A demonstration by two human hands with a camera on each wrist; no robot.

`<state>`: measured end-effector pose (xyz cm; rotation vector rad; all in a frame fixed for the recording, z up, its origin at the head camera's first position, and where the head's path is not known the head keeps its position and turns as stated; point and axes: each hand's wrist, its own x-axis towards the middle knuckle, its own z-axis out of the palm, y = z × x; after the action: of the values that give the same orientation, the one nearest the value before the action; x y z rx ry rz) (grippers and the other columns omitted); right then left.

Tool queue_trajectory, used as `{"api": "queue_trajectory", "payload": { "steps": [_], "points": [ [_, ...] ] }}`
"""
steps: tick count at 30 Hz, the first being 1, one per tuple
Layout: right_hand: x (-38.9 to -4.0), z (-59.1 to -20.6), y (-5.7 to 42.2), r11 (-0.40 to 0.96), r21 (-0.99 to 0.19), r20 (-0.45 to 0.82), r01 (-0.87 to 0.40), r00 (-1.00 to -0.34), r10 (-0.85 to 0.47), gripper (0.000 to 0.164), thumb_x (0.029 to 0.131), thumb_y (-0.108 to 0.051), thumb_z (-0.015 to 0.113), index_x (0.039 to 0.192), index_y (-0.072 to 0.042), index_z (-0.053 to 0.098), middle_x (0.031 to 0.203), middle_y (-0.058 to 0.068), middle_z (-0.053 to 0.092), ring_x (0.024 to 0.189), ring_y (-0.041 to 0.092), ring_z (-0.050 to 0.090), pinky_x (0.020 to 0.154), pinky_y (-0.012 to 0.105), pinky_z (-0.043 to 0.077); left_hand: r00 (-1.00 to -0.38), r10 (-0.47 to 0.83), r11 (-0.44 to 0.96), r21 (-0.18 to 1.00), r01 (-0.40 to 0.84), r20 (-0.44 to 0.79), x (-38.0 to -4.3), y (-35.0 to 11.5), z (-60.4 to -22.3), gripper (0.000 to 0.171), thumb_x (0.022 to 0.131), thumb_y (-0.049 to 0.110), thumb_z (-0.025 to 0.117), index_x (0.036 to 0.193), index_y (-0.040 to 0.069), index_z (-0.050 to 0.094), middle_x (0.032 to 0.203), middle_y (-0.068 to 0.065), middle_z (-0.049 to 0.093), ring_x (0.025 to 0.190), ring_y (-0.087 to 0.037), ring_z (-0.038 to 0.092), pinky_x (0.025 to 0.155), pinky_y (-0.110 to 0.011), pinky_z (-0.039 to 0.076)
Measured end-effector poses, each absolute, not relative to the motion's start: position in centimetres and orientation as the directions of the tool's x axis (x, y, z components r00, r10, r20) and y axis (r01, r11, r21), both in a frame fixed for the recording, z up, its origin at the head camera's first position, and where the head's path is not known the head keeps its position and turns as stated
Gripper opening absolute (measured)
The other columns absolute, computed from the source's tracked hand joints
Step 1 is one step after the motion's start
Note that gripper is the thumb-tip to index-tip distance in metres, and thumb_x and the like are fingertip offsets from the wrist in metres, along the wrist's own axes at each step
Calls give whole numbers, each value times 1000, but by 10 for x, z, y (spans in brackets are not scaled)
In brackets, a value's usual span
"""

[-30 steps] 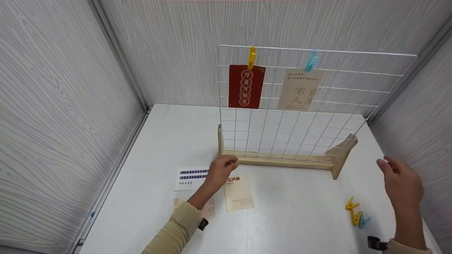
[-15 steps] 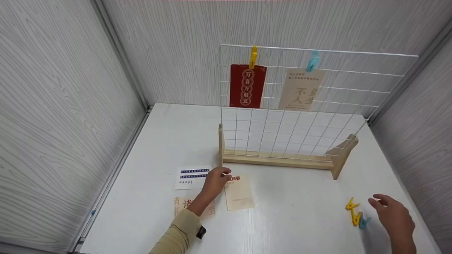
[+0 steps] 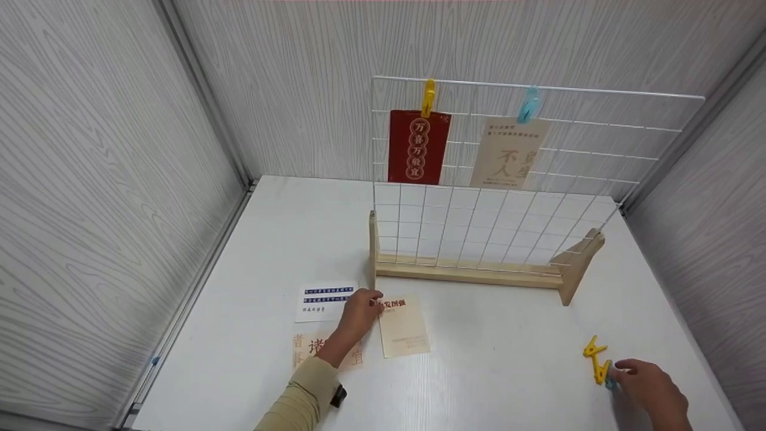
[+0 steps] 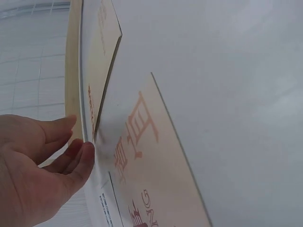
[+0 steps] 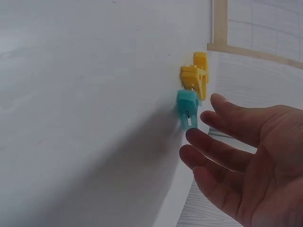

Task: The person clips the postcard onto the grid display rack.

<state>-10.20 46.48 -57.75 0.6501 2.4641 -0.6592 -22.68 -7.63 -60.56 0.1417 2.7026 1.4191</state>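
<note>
My left hand (image 3: pixel 359 314) hovers with loosely bent fingers at the upper left corner of a cream card with red lettering (image 3: pixel 404 332). In the left wrist view, a gap shows between thumb and fingers, and the fingertips (image 4: pixel 85 153) come right at the card's near end. My right hand (image 3: pixel 652 386) reaches in from the right to a blue clip (image 5: pixel 188 106). Its thumb and fingers are spread apart, with the fingertips (image 5: pixel 196 137) just short of the clip's end. Two yellow clips (image 3: pixel 600 372) lie touching beside the blue one.
A white wire grid (image 3: pixel 497 224) stands in a wooden base (image 3: pixel 473 275). On it hang a red card (image 3: pixel 418 149) under a yellow clip (image 3: pixel 428 99) and a beige card (image 3: pixel 508 155) under a blue clip (image 3: pixel 528 106). A white card (image 3: pixel 323 311) and a pinkish card (image 3: pixel 305 353) lie left.
My right hand has come down and leftward to the blue clip on the table. The left hand has lowered from the grid's base to the corner of the cream card.
</note>
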Motion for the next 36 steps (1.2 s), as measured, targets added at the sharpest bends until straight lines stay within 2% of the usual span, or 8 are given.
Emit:
{"api": "queue_trajectory", "payload": {
  "steps": [5, 12, 16, 22, 29, 36],
  "points": [
    [-102, -579, 463, 764, -323, -578, 558, -756, 308, 47, 98, -29, 63, 128, 7, 60, 116, 26, 68, 95, 32, 64, 80, 52, 46, -992, 127, 591, 805, 54, -27, -230, -77, -610, 29, 92, 1, 66, 120, -4, 69, 103, -13, 65, 95, -24, 60, 87, -43, 53],
    [-102, -578, 460, 763, -311, -599, 566, -740, 305, 45, 97, -29, 65, 123, 8, 62, 107, 23, 69, 92, 31, 62, 80, 52, 45, -991, 109, 607, 795, 5, -77, -236, -75, -612, 29, 91, 0, 66, 120, -3, 68, 108, -12, 63, 101, -26, 60, 94, -45, 51],
    [-102, -579, 460, 760, -305, -605, 574, -733, 311, 44, 97, -30, 64, 120, 8, 63, 101, 19, 69, 91, 32, 59, 80, 51, 45, -992, 119, 619, 785, 36, -48, -238, -72, -613, 27, 90, -2, 67, 116, -3, 68, 108, -14, 62, 103, -28, 60, 96, -46, 51],
    [-103, -583, 462, 763, -301, -601, 572, -735, 314, 46, 98, -33, 63, 119, 8, 64, 100, 18, 69, 91, 32, 59, 80, 50, 45, -991, 134, 614, 785, 85, 3, -238, -71, -614, 24, 87, -7, 68, 112, -5, 69, 106, -16, 62, 101, -29, 60, 94, -47, 51],
    [-103, -582, 461, 766, -274, -610, 582, -721, 330, 45, 98, -28, 63, 122, 10, 61, 103, 22, 69, 91, 32, 62, 81, 53, 44, -992, 129, 598, 798, 75, -3, -240, -72, -611, 25, 86, -8, 67, 111, -3, 70, 104, -16, 60, 96, -26, 57, 90, -45, 51],
    [-102, -584, 456, 754, -261, -581, 603, -722, 376, 43, 98, -31, 64, 116, 7, 65, 98, 19, 69, 88, 32, 58, 81, 51, 43, -994, 108, 523, 851, 51, -7, -243, -72, -607, 19, 89, -5, 64, 105, 1, 73, 106, -14, 62, 97, -25, 58, 84, -40, 53]
  ]
}}
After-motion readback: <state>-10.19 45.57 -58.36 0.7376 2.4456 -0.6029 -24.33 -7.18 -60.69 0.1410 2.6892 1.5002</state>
